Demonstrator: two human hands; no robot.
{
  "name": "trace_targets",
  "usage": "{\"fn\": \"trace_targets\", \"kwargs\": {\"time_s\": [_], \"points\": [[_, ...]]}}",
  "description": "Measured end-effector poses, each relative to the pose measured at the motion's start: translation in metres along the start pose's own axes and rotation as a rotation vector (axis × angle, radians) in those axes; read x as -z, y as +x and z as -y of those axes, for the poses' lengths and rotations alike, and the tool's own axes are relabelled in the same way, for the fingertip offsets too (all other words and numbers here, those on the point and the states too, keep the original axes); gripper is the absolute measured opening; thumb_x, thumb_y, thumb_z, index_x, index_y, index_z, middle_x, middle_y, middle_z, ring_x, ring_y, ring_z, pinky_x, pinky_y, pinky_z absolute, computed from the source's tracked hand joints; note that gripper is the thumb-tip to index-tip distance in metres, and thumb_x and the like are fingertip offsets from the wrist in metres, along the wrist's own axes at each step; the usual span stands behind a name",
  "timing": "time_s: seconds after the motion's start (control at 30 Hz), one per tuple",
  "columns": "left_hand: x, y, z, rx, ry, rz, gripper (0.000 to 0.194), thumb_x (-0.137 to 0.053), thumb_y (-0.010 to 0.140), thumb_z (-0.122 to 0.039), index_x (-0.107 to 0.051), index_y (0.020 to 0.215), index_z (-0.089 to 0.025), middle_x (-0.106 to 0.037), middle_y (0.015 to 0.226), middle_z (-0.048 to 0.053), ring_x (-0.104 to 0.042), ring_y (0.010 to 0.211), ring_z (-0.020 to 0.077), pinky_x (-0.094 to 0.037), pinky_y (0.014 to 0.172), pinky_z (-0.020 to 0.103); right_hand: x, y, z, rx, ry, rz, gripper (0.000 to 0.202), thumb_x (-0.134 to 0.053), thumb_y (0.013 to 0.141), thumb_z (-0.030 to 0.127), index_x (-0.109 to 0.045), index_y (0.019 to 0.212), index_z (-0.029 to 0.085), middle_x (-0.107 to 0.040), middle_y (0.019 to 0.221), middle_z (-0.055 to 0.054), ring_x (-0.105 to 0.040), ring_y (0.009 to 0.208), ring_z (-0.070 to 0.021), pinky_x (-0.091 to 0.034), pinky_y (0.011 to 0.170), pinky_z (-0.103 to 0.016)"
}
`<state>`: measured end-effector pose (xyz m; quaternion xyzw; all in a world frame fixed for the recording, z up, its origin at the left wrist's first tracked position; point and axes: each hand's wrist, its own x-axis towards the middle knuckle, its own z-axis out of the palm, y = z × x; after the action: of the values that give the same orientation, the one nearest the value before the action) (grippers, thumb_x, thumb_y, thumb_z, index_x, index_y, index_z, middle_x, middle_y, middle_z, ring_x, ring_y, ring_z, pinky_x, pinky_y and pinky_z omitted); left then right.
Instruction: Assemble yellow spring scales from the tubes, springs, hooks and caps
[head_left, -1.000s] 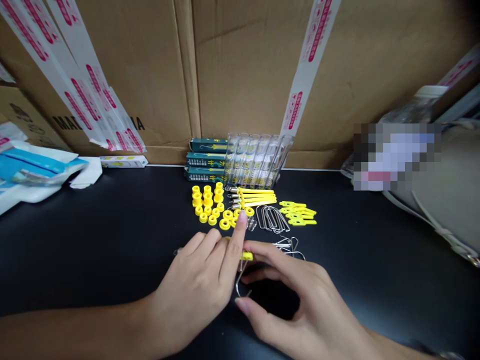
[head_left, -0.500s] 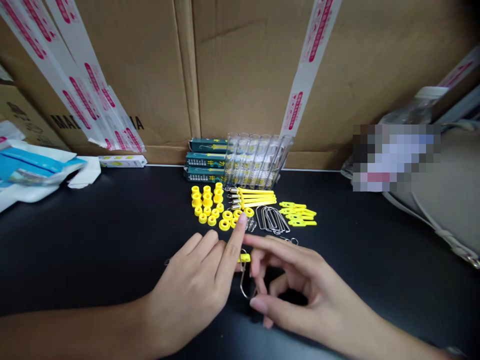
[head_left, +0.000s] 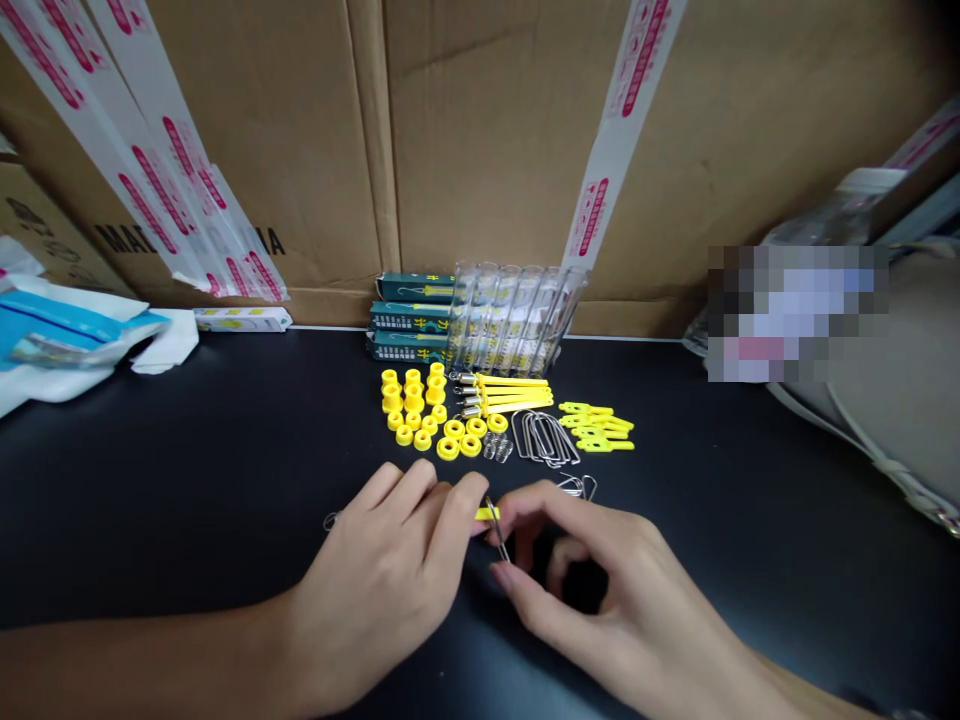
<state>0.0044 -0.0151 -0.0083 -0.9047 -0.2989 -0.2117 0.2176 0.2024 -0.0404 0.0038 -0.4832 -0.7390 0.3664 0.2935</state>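
at the lower middle of the frame, the left hand and right hand are both pinching a thin bent wire clip with a yellow plastic piece, fingers curled nearly closed, over the matte black tabletop.

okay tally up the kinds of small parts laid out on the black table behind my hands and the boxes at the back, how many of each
Yellow strips with metal ends: 4
Green boxes: 3
Groups of loose parts too small or overlapped to count singly (yellow rings and spools, flat yellow tabs, wire clips, little springs): 4
Total: 11
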Motion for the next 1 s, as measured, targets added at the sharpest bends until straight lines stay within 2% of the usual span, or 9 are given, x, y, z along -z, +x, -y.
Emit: {"fn": "trace_targets", "kwargs": {"time_s": [0.03, 0.1, 0.3, 0.47, 0.57, 0.67, 0.77, 0.9, 1.0], "points": [[0.0, 0.0, 0.0, -0.006, 0.002, 0.011, 0.022, -0.041, 0.099, -0.006, -0.059, 0.112, -0.003, -0.067, 0.079, 0.007, -0.055, 0.07, 0.0235, -0.035, 0.062, 0.037, 0.0, 0.0, 0.001, 0.019, -0.018, 0.003, 0.002, -0.06, 0.091, 0.021, -0.061, 0.09, 0.022, -0.067, 0.082, 0.002, -0.058, 0.058, -0.0089, -0.051, 0.054, -0.018], [0.001, -0.001, 0.0, -0.017, 0.009, 0.037, 0.022, -0.041, 0.097, -0.004, -0.06, 0.108, -0.005, -0.067, 0.077, 0.006, -0.056, 0.07, 0.0243, -0.034, 0.063, 0.037, 0.0, -0.002, 0.002, 0.069, -0.035, 0.003, 0.012, -0.057, 0.094, 0.022, -0.061, 0.082, 0.021, -0.066, 0.08, 0.001, -0.059, 0.063, -0.0105, -0.051, 0.058, -0.019], [0.001, -0.001, 0.001, -0.006, 0.019, 0.034, 0.018, -0.046, 0.095, -0.003, -0.061, 0.105, -0.006, -0.067, 0.075, 0.004, -0.056, 0.068, 0.0238, -0.032, 0.061, 0.037, 0.002, -0.008, 0.002, 0.063, -0.025, -0.046, 0.02, -0.051, 0.099, 0.026, -0.061, 0.082, 0.021, -0.065, 0.077, 0.001, -0.059, 0.061, -0.0106, -0.049, 0.056, -0.02], [0.001, -0.001, 0.001, -0.017, 0.031, 0.015, 0.012, -0.051, 0.096, -0.003, -0.059, 0.102, -0.008, -0.071, 0.079, 0.004, -0.058, 0.066, 0.0219, -0.032, 0.061, 0.037, 0.007, -0.005, -0.001, 0.162, -0.099, -0.262, 0.018, -0.052, 0.099, 0.023, -0.06, 0.083, 0.021, -0.064, 0.079, 0.0, -0.06, 0.06, -0.0103, -0.05, 0.056, -0.02], [0.001, 0.001, 0.001, -0.002, 0.004, 0.003, 0.011, -0.048, 0.1, -0.008, -0.058, 0.103, -0.009, -0.071, 0.077, 0.004, -0.058, 0.064, 0.0203, -0.032, 0.06, 0.036, 0.009, -0.001, -0.005, 0.047, -0.027, -0.25, 0.024, -0.053, 0.1, 0.033, -0.061, 0.081, 0.021, -0.062, 0.074, 0.0, -0.059, 0.054, -0.0104, -0.049, 0.05, -0.02], [0.001, 0.002, 0.001, 0.018, -0.033, -0.038, 0.012, -0.046, 0.102, -0.011, -0.058, 0.101, -0.01, -0.07, 0.073, 0.003, -0.058, 0.061, 0.0193, -0.034, 0.058, 0.035, 0.009, 0.003, -0.009, -0.143, 0.197, -0.169, 0.033, -0.054, 0.098, 0.046, -0.063, 0.081, 0.02, -0.059, 0.071, 0.001, -0.057, 0.05, -0.0095, -0.051, 0.046, -0.02], [0.002, 0.002, 0.003, 0.005, -0.048, -0.069, 0.013, -0.046, 0.101, -0.008, -0.059, 0.1, -0.009, -0.069, 0.07, 0.003, -0.058, 0.058, 0.018, -0.034, 0.055, 0.035, 0.01, 0.009, -0.009, -0.225, 0.389, -0.156, 0.04, -0.061, 0.091, 0.056, -0.064, 0.078, 0.018, -0.055, 0.07, 0.001, -0.052, 0.049, -0.0085, -0.05, 0.041, -0.018], [0.007, 0.0, 0.007, -0.043, -0.069, -0.065, 0.019, -0.044, 0.101, -0.005, -0.062, 0.105, -0.007, -0.069, 0.069, 0.001, -0.059, 0.057, 0.0154, -0.034, 0.056, 0.035, 0.015, 0.009, -0.003, -0.214, 0.434, -0.168, 0.041, -0.067, 0.085, 0.056, -0.064, 0.071, 0.019, -0.054, 0.068, 0.001, -0.048, 0.05, -0.0092, -0.048, 0.038, -0.017], [0.01, -0.001, 0.008, -0.061, -0.138, -0.088, 0.02, -0.046, 0.102, -0.011, -0.064, 0.111, -0.011, -0.071, 0.073, -0.002, -0.061, 0.062, 0.0137, -0.035, 0.062, 0.036, 0.02, 0.005, -0.001, -0.075, 0.321, -0.226, 0.034, -0.065, 0.09, 0.045, -0.064, 0.067, 0.019, -0.06, 0.077, -0.003, -0.052, 0.055, -0.0105, -0.048, 0.04, -0.017]]}}
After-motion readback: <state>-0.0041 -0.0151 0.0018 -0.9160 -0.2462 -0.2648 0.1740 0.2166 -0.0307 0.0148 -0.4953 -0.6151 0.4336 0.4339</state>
